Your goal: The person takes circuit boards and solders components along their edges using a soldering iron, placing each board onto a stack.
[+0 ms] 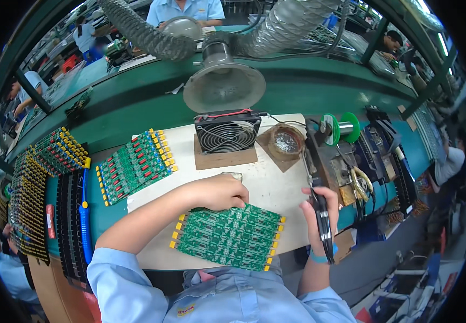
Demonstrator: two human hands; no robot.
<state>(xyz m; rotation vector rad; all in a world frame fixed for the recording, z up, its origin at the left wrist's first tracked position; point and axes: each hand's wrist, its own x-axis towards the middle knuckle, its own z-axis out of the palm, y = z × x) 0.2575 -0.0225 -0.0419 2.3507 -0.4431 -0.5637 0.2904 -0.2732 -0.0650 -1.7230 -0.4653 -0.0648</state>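
Far left of the left hand, dense stacks of yellow-tipped boards [28, 199] stand beside a black slotted rack [70, 226]; a blue-handled tool [85, 229] lies along the rack's near side. Closer in, still left of and beyond that hand, a second green panel [133, 169] lies partly on the pale work sheet [163, 204]. Left hand [222, 194]: fingers curled, pinching the upper edge of a green circuit panel [230, 237], which spreads below the knuckles, between the hands and close to the wearer's waist, yellow parts along both side edges. Straight beyond the left hand: a black fan [227, 133] on a wooden base, an exhaust hood [225, 89] above it. Beyond and between the hands, to the fan's right, a round pot [286, 142]. Right hand [314, 232]: closed round a black hand tool [323, 222], apart from the panel; tool probably pliers or cutters, tip hard to make out. Beyond and right of that hand, a green-flanged wire spool [346, 128].
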